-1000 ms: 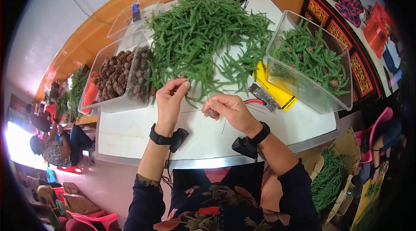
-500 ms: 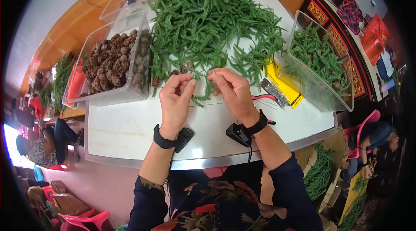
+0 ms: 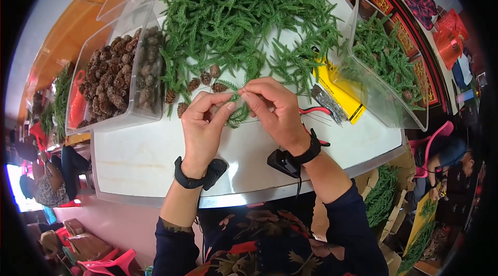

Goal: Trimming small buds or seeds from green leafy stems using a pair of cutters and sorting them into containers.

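Note:
My left hand [image 3: 202, 123] pinches a small green artificial pine sprig [image 3: 239, 114] between thumb and forefinger. Close against it, my right hand [image 3: 276, 115] has its fingertips pinched at the top of the same sprig. Whether a thin wire also lies between the fingertips is too small to tell. Several loose pine cones [image 3: 219, 87] rest on the table just beyond my left hand. To the right of my right hand lie red-handled pliers [image 3: 317, 110], partly hidden by my wrist. A bundle of thin dark wires [image 3: 332, 106] sits beside a yellow packet [image 3: 336, 87].
A big heap of green sprigs [image 3: 228, 22] covers the far part of the white table [image 3: 150, 164]. At left stands a clear bin of pine cones [image 3: 142, 112]; at right, a clear bin of sprigs [image 3: 394, 102]. Other people [image 3: 49, 182] sit at both sides.
My hands have drawn closer together, with both fingertips now nearly meeting on the sprig. The view has shifted slightly, and more of the loose pine cones show beyond my left hand.

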Action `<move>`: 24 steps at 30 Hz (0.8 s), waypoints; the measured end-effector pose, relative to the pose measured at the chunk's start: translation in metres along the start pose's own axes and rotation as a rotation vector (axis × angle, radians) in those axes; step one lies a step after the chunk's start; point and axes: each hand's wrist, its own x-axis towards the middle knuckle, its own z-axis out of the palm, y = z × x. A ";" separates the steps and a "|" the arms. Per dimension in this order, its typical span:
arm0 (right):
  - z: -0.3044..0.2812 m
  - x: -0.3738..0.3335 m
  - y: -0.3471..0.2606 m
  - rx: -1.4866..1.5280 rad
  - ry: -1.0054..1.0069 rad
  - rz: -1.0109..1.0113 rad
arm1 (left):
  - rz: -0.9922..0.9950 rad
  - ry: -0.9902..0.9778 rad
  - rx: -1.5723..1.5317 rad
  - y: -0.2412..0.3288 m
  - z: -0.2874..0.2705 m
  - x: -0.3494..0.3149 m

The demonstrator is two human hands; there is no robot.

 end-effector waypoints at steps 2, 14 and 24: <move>0.000 -0.001 0.000 0.004 0.020 -0.006 | -0.020 0.028 -0.052 -0.004 0.001 -0.001; 0.002 -0.008 -0.012 -0.104 0.037 0.028 | -0.177 0.041 -0.168 0.001 -0.001 -0.001; 0.010 -0.012 -0.016 -0.219 0.135 -0.077 | -0.036 0.092 0.107 -0.001 0.000 -0.004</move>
